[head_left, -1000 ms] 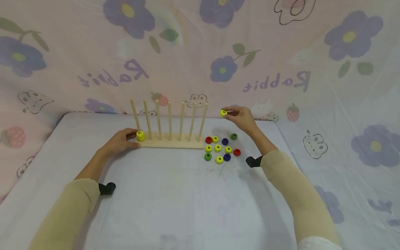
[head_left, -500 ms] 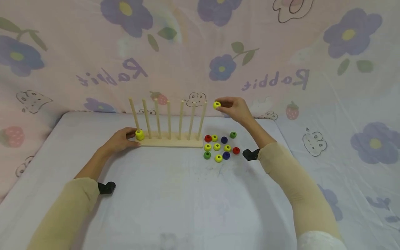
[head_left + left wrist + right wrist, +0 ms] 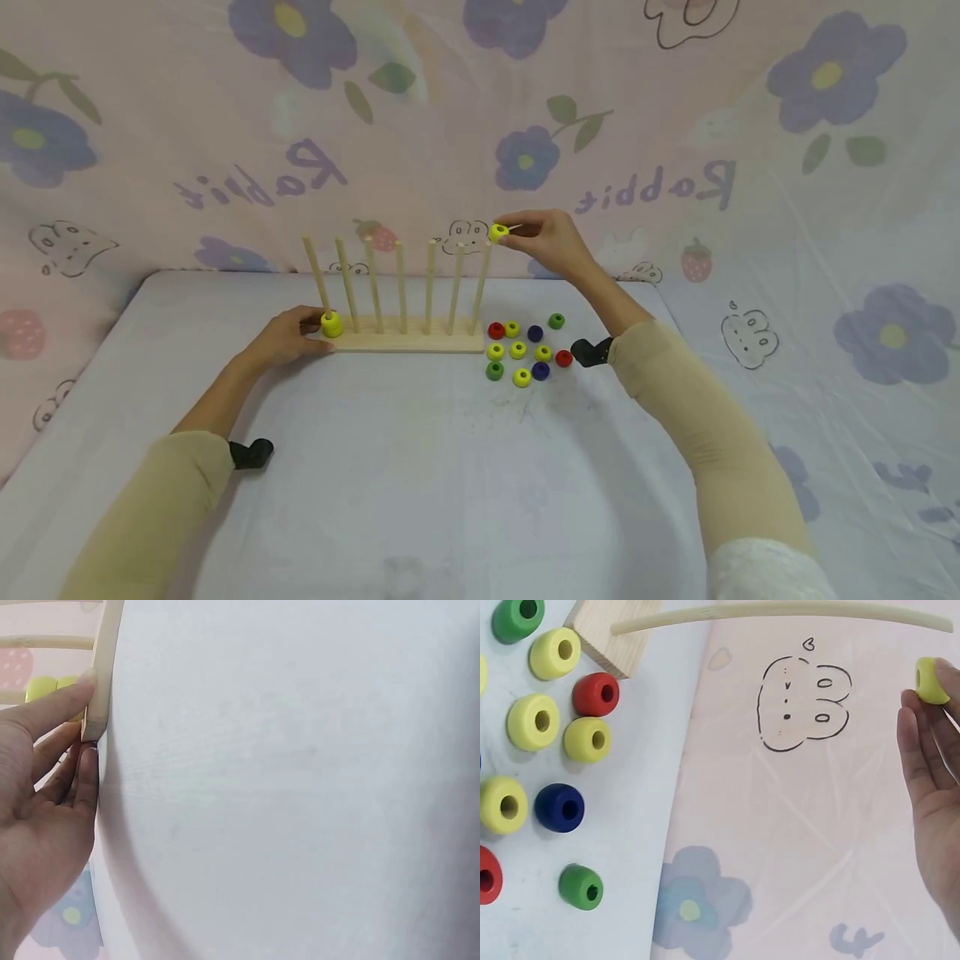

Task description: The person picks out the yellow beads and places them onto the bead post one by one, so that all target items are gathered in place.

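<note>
My right hand (image 3: 551, 240) pinches a yellow bead (image 3: 499, 232) between thumb and fingers. In the head view the bead overlaps the top of the rightmost peg (image 3: 482, 287); in the right wrist view the held bead (image 3: 930, 681) is just beyond that peg's tip. The wooden peg rack (image 3: 408, 342) has several upright pegs on a flat base. My left hand (image 3: 288, 335) grips the base's left end, thumb on the front, as the left wrist view also shows. Yellow beads (image 3: 331, 325) sit stacked at the foot of the leftmost peg, beside the left fingers.
Loose beads lie right of the rack: several yellow beads (image 3: 518, 350), two red beads (image 3: 563, 358), two blue beads (image 3: 541, 372) and two green beads (image 3: 494, 371). A white cloth (image 3: 420, 467) covers the table, and a printed curtain (image 3: 420, 150) hangs behind it.
My right hand has moved up and left with the yellow bead, from above the loose beads to the rightmost peg's top. The left hand stays on the rack's end.
</note>
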`<state>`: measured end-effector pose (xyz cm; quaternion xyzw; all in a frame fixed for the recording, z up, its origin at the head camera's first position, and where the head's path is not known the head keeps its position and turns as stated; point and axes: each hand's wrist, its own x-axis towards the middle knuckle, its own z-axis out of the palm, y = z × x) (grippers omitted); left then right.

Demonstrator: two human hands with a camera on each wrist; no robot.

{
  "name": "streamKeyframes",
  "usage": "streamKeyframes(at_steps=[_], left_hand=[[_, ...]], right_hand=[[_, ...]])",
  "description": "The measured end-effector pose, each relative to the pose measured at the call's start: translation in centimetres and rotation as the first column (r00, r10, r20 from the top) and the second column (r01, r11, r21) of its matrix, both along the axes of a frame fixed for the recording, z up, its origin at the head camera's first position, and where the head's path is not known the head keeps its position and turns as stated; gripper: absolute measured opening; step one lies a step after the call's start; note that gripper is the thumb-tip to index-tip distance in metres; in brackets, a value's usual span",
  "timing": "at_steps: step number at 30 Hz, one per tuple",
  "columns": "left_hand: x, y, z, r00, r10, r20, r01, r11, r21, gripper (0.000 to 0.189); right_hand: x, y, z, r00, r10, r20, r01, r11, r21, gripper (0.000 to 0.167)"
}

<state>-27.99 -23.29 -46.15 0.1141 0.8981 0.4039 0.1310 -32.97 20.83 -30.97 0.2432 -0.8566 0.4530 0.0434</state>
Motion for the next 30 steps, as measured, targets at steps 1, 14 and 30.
streamKeyframes(at_steps=[1,14,30], left_hand=[[0.0,0.0,0.0,1.000,0.002,-0.001,-0.002,1.000,-0.001,0.076],[0.1,0.0,-0.2,1.000,0.002,-0.012,-0.002,1.000,-0.003,0.080],[0.2,0.1,-0.4,0.999,0.024,-0.046,-0.027,0.997,-0.068,0.087]], right_hand=[[-0.1,-0.2,0.2,1.000,0.014,-0.005,-0.014,1.000,-0.010,0.030],[-0.4,-3.0,2.3,0.996,0.091,-0.008,-0.091,0.996,0.012,0.031],[-0.9,-7.2,4.6,0.977,0.213,0.000,-0.213,0.976,0.043,0.031]])
